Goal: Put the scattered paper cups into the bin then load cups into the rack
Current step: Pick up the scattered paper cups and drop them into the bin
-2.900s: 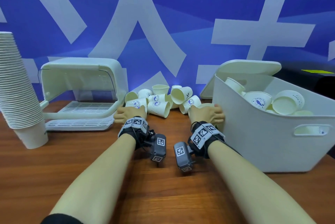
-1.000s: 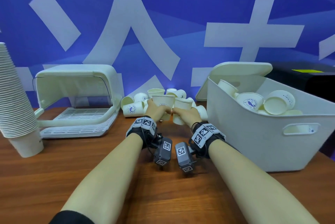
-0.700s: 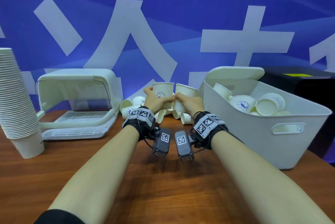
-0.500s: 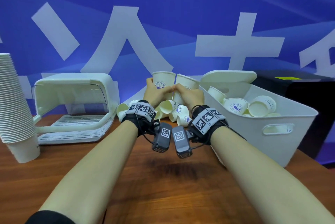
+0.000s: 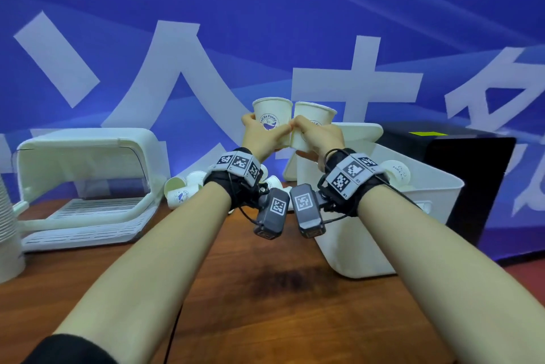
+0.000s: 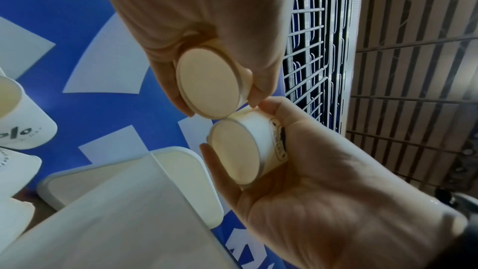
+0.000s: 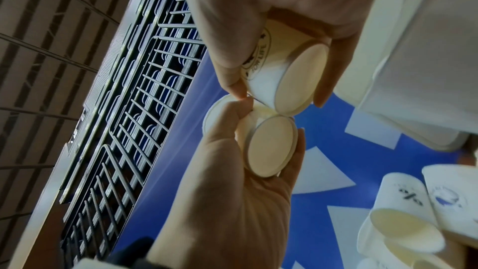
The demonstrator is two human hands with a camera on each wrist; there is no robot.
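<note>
Each hand grips one white printed paper cup, upright, side by side in the air above the table. My left hand (image 5: 265,135) wraps the left cup (image 5: 269,120); the left wrist view shows that cup's base (image 6: 235,150) between thumb and fingers. My right hand (image 5: 314,141) holds the right cup (image 5: 314,120), its base (image 7: 271,146) showing in the right wrist view. The two cups touch. The white bin (image 5: 436,189) with cups inside stands just right of the hands. The white rack (image 5: 88,181) stands open at the left.
Several loose cups (image 5: 181,191) lie on the wooden table behind my wrists, between rack and bin. A tall stack of cups (image 5: 7,234) stands at the far left edge. The bin's lid (image 5: 358,133) leans behind it, and a black box (image 5: 466,175) sits to its right.
Both hands picked a cup each from the pile and have lifted them together, higher and slightly right toward the bin. The cups stay pressed side by side.
</note>
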